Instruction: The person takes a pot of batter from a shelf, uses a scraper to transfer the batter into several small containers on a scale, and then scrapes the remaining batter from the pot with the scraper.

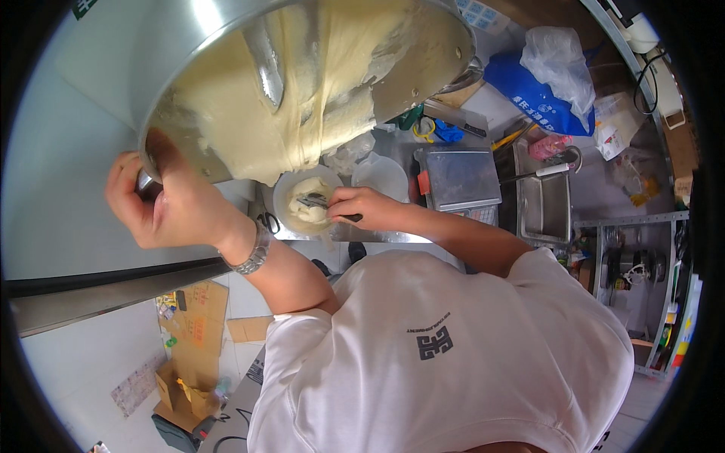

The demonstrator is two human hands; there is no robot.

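Observation:
My left hand [175, 206] grips the side handle of a large stainless steel pot [161, 39], tipped with its mouth towards me. Thick pale-yellow dough or batter [243, 124] coats the pot's inside and hangs in stretchy strands at the lower rim. A smooth metal piece [269, 73] shows among the strands; I cannot tell what it is. Below the rim stands a white plastic tub [280, 204] with a creamy mass [308, 215] in it. My right hand [365, 207] holds a dark-handled spatula or scraper [312, 200], its head in that mass.
Another translucent tub [380, 172] stands beside the first. To the right are a digital scale [461, 178], a knife [473, 129], yellow-handled scissors [423, 130] and a steel sink [544, 209]. A blue bag [532, 90] lies behind. Cardboard [195, 317] covers floor at lower left.

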